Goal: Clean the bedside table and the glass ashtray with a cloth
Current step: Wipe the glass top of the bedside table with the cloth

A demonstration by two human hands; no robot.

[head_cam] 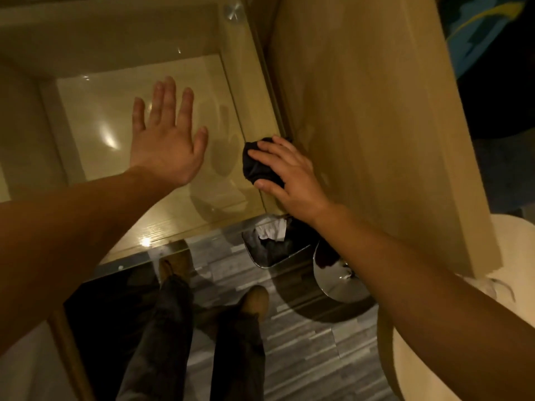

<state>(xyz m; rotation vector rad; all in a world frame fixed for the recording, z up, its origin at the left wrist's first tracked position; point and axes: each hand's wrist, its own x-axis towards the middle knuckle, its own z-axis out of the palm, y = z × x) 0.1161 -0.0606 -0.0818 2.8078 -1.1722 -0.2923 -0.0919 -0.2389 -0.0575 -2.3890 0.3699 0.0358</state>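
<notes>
Forearms framed the view. Right hand (289, 175): fingers curled over a dark cloth (257, 166), pressing it on the glass-topped table (179, 215) at its right edge, beside a wood panel (370, 125). Left hand (166, 137): fingers spread flat on the glass. Below, a bin (272, 244) held crumpled paper, partly hidden by the right wrist.
</notes>
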